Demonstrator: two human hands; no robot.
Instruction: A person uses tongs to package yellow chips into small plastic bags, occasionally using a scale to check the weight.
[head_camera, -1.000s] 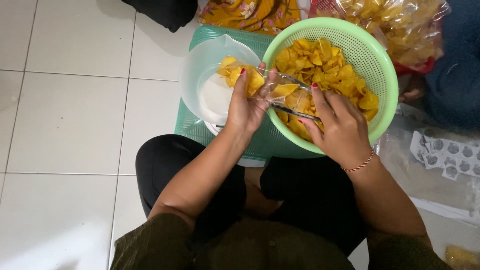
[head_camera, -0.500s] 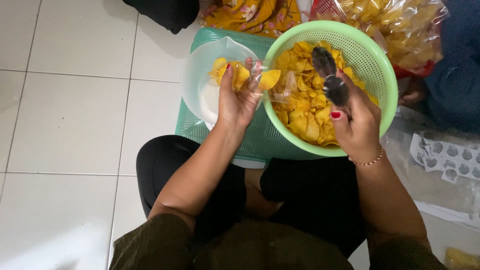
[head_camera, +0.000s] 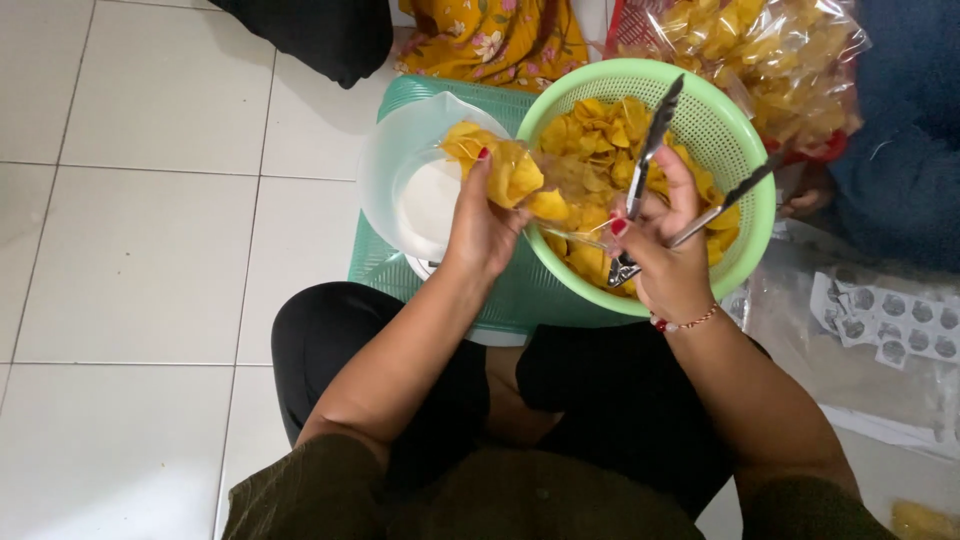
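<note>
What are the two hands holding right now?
Left hand: closed on a clear plastic bag of yellow chips.
Right hand: closed around metal tongs, their tips spread open above the green plastic basket.

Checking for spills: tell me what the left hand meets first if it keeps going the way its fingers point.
The left hand points up-frame, holding a clear bag of chips; beyond looks to be the white bowl, though depth is unclear.

Floor (head_camera: 150, 200): white tiles with grey joints. A green plastic stool (head_camera: 450, 290) stands on it in front of the seated person. A clear plastic sheet (head_camera: 860, 370) lies at the right edge, carrying a white strip of round stickers (head_camera: 890, 315). Patterned orange cloth (head_camera: 500, 40) rests at the top, dark fabric (head_camera: 320, 35) beside it.
</note>
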